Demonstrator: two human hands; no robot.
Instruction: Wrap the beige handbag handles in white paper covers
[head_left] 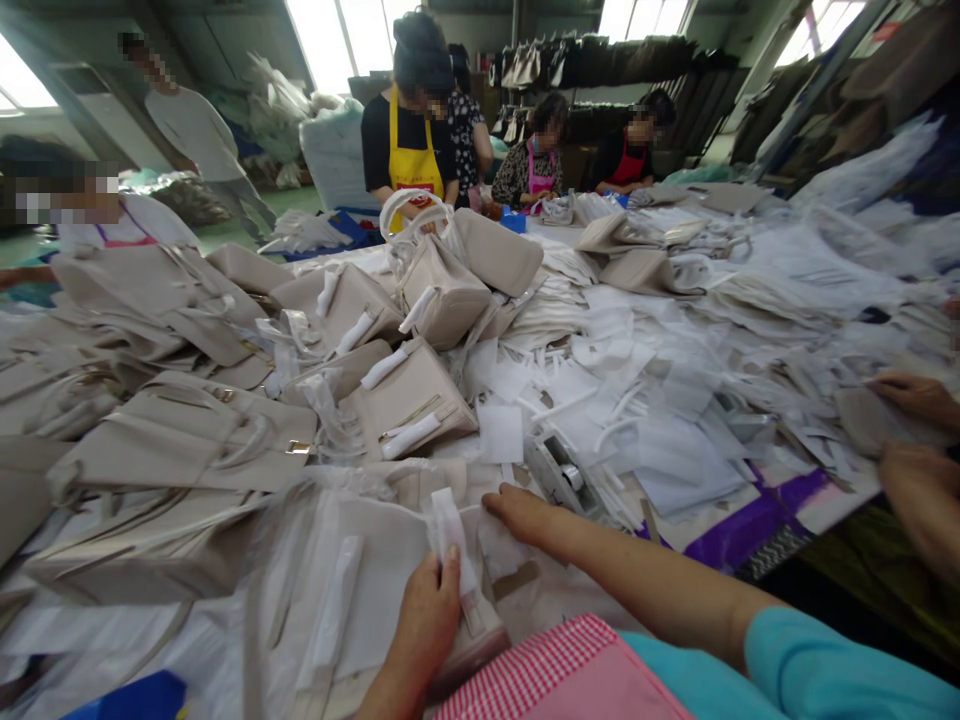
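Observation:
A beige handbag (pixel 352 590) wrapped in clear plastic and white paper lies right in front of me on the table. My left hand (pixel 424 625) pinches a white wrapped strap (pixel 450 535) that stands up from the bag. My right hand (pixel 525 515) reaches across and rests on the bag's upper edge, fingers lying flat beside the strap. A pink checked apron (pixel 559 675) and my turquoise sleeve (pixel 825 675) fill the lower edge.
Piles of beige handbags (pixel 187 440) cover the left half of the table. White paper and wrapping scraps (pixel 675 400) cover the right half. Another person's hands (pixel 919 440) work at the right edge. Several people sit or stand along the far side.

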